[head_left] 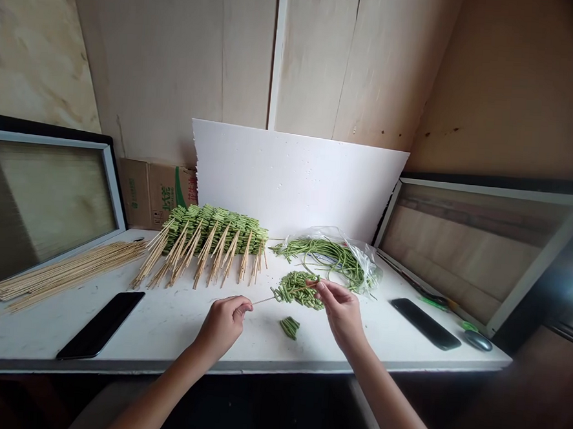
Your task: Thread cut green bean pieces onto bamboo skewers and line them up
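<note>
My left hand [224,321] is closed around one end of a thin bamboo skewer [263,300], which points right toward my other hand. Thumb and fingers of my right hand [341,308] pinch together over a small green piece that looks like cut long bean [315,281]. Behind and between the hands lies a loose pile of cut bean pieces [294,287]; it partly hides the skewer's far end. Nearer the table edge sits a small neat bundle of cut beans [289,327], touched by neither hand.
Stacked bean skewers [212,232] stand at back left, beside loose bamboo skewers [69,269]. Uncut long beans [332,256] lie in a clear plastic bag [373,271]. Black phones [100,326] [425,323] flank the white table [172,337]. A mouse [477,341] is far right.
</note>
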`<state>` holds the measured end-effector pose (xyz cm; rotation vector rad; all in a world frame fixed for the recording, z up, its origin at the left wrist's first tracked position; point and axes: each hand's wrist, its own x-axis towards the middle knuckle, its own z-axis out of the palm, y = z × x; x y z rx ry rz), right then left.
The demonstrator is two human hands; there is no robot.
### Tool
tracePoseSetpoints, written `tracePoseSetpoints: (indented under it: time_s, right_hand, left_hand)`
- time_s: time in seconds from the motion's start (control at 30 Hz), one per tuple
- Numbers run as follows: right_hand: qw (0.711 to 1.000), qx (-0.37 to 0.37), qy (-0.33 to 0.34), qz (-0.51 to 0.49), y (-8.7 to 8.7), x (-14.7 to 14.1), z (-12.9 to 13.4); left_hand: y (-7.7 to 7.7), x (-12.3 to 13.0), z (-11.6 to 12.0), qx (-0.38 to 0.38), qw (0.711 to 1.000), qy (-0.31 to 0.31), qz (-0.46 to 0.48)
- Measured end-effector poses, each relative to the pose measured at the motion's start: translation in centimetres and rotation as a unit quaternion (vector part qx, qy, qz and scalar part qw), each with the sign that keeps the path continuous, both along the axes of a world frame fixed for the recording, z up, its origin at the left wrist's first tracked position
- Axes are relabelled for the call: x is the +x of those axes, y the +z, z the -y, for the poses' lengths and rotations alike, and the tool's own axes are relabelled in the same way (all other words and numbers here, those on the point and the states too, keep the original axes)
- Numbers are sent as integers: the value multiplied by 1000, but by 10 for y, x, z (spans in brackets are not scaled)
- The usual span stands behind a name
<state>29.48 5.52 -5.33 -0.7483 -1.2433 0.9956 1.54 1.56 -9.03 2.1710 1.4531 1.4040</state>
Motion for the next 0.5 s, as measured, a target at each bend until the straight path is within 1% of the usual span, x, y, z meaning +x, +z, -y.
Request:
tracePoseSetpoints:
  time_s: [0.27, 0.37, 0.5]
  right_hand:
    - [1000, -6, -28, 3, -1, -9, 7]
    - [1000, -18, -8, 12, -3, -19, 14]
    - [999, -29, 11, 23, -11, -35, 22]
  left_hand:
    - [-3, -1, -2, -2, 1000, -3, 3]
    - [-3, 3, 0, 3, 1000, -12, 3]
    - [-2, 8, 2, 11, 1000, -19, 1]
